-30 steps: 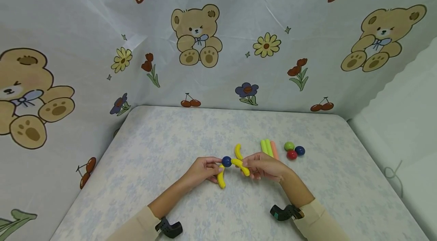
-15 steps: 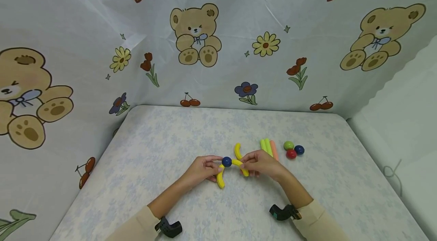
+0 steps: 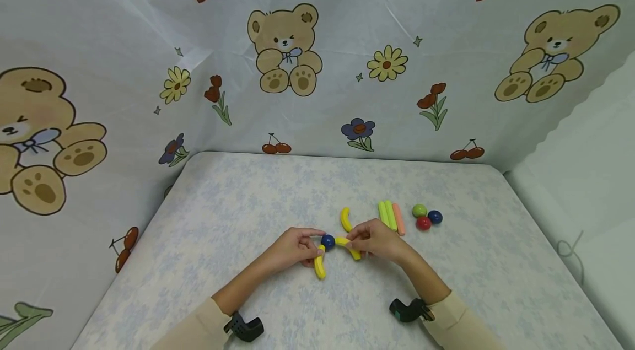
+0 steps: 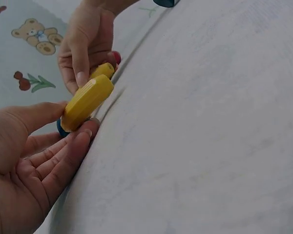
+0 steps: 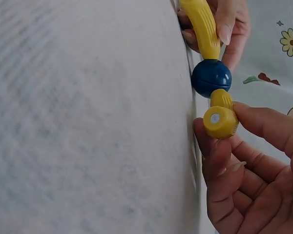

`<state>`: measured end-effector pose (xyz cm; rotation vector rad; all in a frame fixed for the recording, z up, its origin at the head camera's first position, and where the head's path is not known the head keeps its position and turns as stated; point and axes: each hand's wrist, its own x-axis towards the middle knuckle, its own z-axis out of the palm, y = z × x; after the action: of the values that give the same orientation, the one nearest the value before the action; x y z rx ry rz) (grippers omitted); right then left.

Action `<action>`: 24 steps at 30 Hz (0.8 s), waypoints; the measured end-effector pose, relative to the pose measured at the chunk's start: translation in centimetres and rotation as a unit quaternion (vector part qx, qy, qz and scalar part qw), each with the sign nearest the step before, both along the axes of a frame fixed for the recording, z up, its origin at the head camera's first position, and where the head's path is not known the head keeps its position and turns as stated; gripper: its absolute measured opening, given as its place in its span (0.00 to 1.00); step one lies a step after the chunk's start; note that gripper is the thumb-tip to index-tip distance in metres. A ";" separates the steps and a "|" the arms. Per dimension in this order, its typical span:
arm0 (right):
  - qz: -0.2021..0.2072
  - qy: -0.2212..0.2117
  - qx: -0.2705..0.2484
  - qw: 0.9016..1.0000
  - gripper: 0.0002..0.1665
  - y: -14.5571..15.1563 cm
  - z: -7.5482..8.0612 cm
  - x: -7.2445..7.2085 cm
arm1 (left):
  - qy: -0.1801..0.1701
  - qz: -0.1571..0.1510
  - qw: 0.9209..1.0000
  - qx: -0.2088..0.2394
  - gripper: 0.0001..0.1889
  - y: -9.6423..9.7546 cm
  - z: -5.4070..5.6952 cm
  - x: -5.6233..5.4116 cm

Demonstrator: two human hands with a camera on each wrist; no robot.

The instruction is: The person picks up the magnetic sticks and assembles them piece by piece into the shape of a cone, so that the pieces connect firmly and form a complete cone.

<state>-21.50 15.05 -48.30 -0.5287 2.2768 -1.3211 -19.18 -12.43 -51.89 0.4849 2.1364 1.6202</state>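
My left grip (image 3: 292, 248) is closed to the thickness of a curved yellow piece (image 3: 319, 266), whose far end meets a blue ball (image 3: 328, 242). My right grip (image 3: 377, 240), equally narrowed, pinches a second yellow piece (image 5: 219, 123) beside the ball; a third yellow piece (image 3: 345, 219) lies on the surface (image 3: 248, 190).

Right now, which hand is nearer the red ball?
Right. The right hand pinches a yellow piece left of the red ball; the left hand is farther left, holding another yellow piece.
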 end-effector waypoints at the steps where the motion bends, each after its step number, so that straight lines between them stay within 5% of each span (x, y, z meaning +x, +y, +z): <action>1: 0.002 0.004 0.001 1.000 0.09 0.0 -0.1 0.0 | 0.005 -0.002 1.000 -0.004 0.26 0.0 0.1 0.0; 24: 0.007 0.052 0.021 0.998 0.06 -0.6 0.0 0.3 | -0.006 -0.057 0.997 -0.050 0.29 -0.4 1.0 0.1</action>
<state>-21.21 14.49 -48.28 -0.6099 2.3749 -1.2635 -19.03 -12.87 -50.93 0.5533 2.1293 1.4430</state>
